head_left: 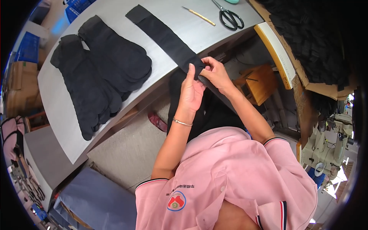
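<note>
1. Two hands on one long black fabric strip (pixel 165 38), and that strip is the only piece laid out flat and single on the grey table (pixel 57 96).
2. Two stacks of black sock-shaped pieces (pixel 103 76) lie side by side to the left of the strip, well apart from the hands; the number of layers in each cannot be told.
3. One pair of black-handled scissors (pixel 229 17) and one thin pale stick tool (pixel 199 16) sit at the far side of the table, near each other.
4. The strip's long axis runs diagonally, from the far end at upper left down toward the person, its near end hanging right at the table's front edge.
5. The left hand (pixel 190 92) stands upright, fingers together and pressed against the strip's near end.
6. The right hand (pixel 214 73) is pinched shut on that same end, fingertips curled over the cloth and touching the left hand.
7. One silver bracelet (pixel 182 122) on the left wrist; one heap of black fabric (pixel 310 42) on cardboard at the far right.
</note>
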A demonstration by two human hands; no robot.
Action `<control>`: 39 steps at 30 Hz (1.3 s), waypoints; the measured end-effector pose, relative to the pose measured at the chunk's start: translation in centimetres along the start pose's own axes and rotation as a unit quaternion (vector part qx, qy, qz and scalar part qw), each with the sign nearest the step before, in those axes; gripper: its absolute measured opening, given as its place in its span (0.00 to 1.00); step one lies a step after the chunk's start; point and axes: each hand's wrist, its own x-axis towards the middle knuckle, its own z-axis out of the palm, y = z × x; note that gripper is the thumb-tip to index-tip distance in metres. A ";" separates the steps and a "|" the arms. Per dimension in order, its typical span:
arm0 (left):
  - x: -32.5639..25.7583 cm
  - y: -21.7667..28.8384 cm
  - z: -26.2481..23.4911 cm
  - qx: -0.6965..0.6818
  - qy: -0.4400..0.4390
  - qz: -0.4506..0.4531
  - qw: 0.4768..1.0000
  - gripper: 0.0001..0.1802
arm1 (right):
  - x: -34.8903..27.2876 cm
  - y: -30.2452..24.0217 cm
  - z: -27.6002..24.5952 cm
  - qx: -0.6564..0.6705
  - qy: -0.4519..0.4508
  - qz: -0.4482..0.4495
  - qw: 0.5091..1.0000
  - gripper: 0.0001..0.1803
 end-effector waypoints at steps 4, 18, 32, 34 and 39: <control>0.1 -1.0 0.4 0.003 0.015 0.067 0.998 0.21 | -1.5 -0.3 -0.3 0.017 -0.003 -0.058 0.998 0.18; 0.4 -0.6 1.1 -0.009 0.023 0.040 0.999 0.22 | 0.3 -0.5 1.0 -0.106 0.049 0.013 0.993 0.15; 0.2 -0.6 0.5 -0.001 0.033 0.046 0.998 0.25 | -9.0 -1.8 -2.6 -0.333 0.004 -0.278 0.901 0.41; 0.1 -0.7 0.4 0.003 0.052 0.038 0.998 0.25 | -9.0 -1.4 -2.1 -0.385 -0.018 -0.269 0.883 0.46; 0.1 -1.4 0.6 0.050 0.039 0.071 0.995 0.23 | -7.7 -0.9 0.3 -0.475 -0.019 -0.173 0.863 0.35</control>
